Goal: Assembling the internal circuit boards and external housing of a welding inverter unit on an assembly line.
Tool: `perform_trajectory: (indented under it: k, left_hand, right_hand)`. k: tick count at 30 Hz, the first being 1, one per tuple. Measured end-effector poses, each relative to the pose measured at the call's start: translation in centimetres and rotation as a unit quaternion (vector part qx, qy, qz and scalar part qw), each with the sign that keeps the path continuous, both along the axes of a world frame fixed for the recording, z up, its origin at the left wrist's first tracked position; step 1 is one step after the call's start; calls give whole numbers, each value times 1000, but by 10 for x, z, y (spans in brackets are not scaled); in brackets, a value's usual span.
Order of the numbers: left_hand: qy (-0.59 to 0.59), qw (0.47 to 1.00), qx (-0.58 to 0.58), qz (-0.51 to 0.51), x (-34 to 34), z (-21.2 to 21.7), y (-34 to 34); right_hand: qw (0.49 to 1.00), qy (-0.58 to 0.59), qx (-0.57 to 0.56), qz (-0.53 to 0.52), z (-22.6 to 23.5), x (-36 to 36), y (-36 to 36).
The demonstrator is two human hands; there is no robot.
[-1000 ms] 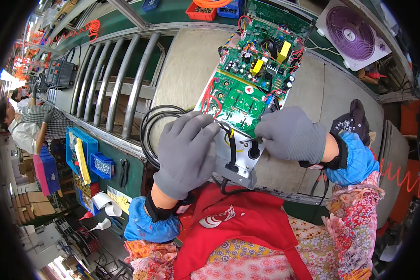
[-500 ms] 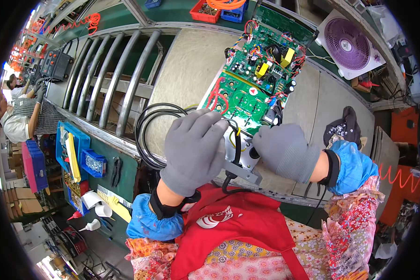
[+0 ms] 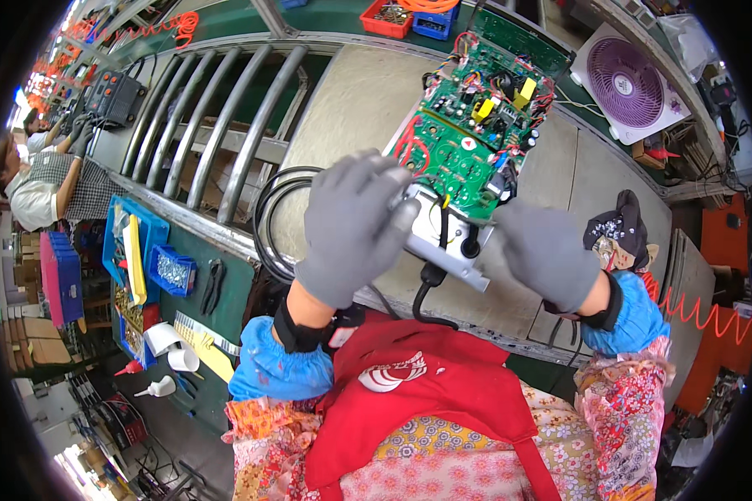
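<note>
— Two gloved hands are working here. What are you holding?

— Your left hand (image 3: 355,225) is wrapping its fingers over the near end of the grey metal plate (image 3: 443,242), gripping it. Your right hand (image 3: 547,255) is curling around the plate's other side, closed on it too. The green circuit board (image 3: 468,138) is sitting on that plate, reaching away from you over the tan work mat (image 3: 351,108).

— What boxes are you seeing?

— You are looking at a small blue bin (image 3: 171,271) on your left with little silver screws in it. A bigger blue tray (image 3: 121,242) beside it is holding a yellow tool. Far off, a red crate (image 3: 388,18) is holding small parts, but you cannot tell what kind.

— Where is there room?

— The mat is lying open to the left of the board, up to the metal rollers (image 3: 200,117). A black cable (image 3: 276,225) is looping just beside your left hand. The table edge is running right under your wrists, and a fan (image 3: 627,83) is sitting well apart on the right.
</note>
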State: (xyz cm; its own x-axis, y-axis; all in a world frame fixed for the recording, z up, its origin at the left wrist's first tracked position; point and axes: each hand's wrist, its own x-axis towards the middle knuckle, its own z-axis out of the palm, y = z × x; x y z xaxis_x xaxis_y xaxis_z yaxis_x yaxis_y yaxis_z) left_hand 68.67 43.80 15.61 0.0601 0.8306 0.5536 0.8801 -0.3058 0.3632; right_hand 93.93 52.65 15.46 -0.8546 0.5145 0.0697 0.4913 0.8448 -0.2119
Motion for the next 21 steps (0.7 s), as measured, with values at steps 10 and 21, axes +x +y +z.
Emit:
perform_trajectory:
  k: [10,21]
  left_hand:
    - [-370,917,-129,69,-41,-84,-66]
    - [-221,886,-403,63,-111,-156,-243]
  right_hand:
    - [772,359,-375,-366,53,12,-113]
    - [742,186,-600,-232,23,-138,-181]
